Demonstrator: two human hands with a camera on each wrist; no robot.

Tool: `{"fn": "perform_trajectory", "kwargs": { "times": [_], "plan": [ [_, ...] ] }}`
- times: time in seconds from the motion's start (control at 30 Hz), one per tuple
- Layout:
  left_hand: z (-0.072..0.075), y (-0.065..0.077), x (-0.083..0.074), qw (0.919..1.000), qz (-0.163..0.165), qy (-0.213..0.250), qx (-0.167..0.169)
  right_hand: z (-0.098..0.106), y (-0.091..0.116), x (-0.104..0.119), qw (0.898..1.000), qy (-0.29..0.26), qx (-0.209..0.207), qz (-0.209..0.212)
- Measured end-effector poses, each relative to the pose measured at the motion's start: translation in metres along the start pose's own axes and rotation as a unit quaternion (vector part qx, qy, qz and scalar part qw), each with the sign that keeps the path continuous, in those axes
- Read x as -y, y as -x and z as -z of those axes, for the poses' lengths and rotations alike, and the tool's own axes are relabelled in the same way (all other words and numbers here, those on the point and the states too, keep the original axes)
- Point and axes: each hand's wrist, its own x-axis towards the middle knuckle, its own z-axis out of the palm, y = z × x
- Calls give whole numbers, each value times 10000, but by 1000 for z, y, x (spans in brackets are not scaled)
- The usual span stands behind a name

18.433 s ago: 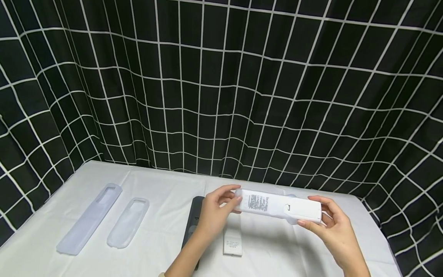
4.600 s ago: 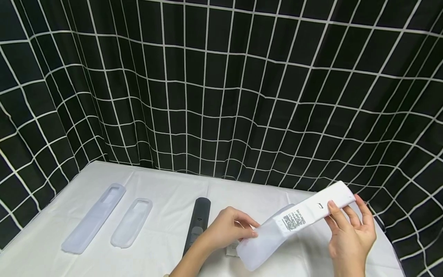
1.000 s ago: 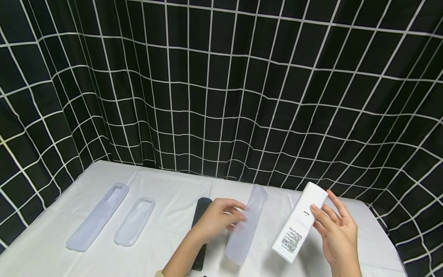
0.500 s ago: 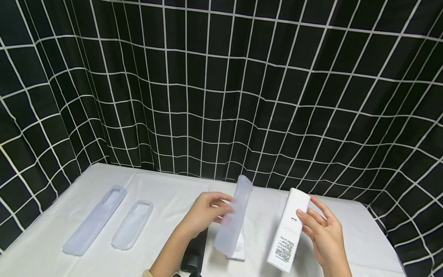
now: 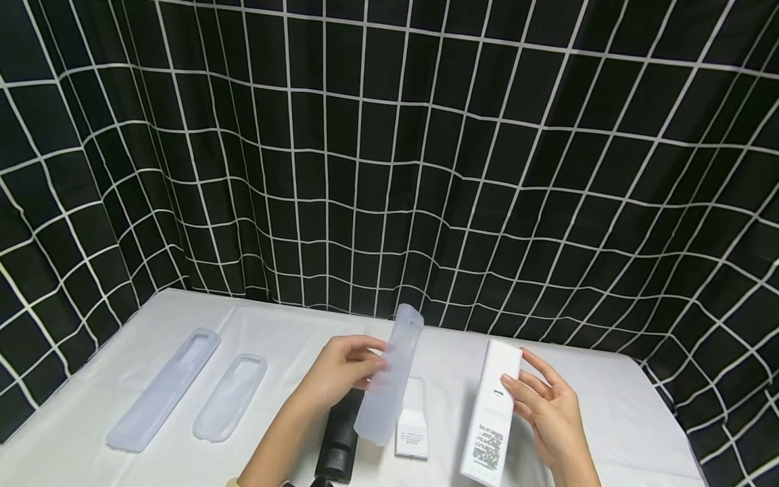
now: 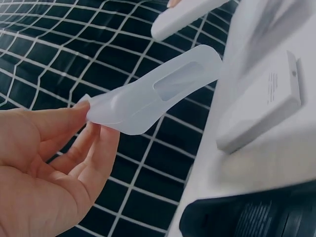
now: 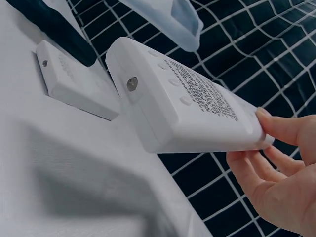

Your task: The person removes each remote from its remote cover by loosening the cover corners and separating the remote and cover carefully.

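My left hand (image 5: 341,372) pinches a translucent silicone remote cover (image 5: 394,379) between thumb and fingers, holding it up off the table. In the left wrist view the cover (image 6: 136,106) hangs with nothing in it, and a cut-out window shows near one end. My right hand (image 5: 550,409) grips a white remote control (image 5: 491,412) by its upper part, back side up, with printed text near the lower end. The right wrist view shows the remote's end (image 7: 143,108) raised above the table. Cover and remote are apart.
A smaller white remote (image 5: 413,429) lies on the white table (image 5: 292,325) between the hands. Beside it a black remote (image 5: 339,439) is partly hidden by my left hand and arm. Two more translucent covers, a long one (image 5: 164,392) and a short one (image 5: 231,399), lie at left.
The white remote was inside the cover, then half out, and is now fully out and separate. In the last second both hands have shifted left, and the small white remote has come into view.
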Motion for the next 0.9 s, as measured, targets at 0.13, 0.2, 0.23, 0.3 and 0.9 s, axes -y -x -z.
{"fn": "perform_trajectory", "kwargs": {
  "times": [0.13, 0.2, 0.23, 0.3, 0.9],
  "plan": [
    [8, 5, 0, 10000, 23, -30, -64, -1, 0, -3, 10000, 77, 42, -38],
    [13, 7, 0, 9999, 29, -67, -86, -2, 0, -5, 9998, 188, 32, -107],
    [15, 8, 0, 9999, 34, -68, -94, -2, -1, -5, 9995, 263, 26, -155],
    [20, 10, 1, 9999, 40, -59, -101, -2, -1, -6, 9989, 393, -13, -273],
    [54, 30, 16, 9995, 189, 58, -246, -9, -5, -22, 9893, 1313, -84, -635]
  ]
}}
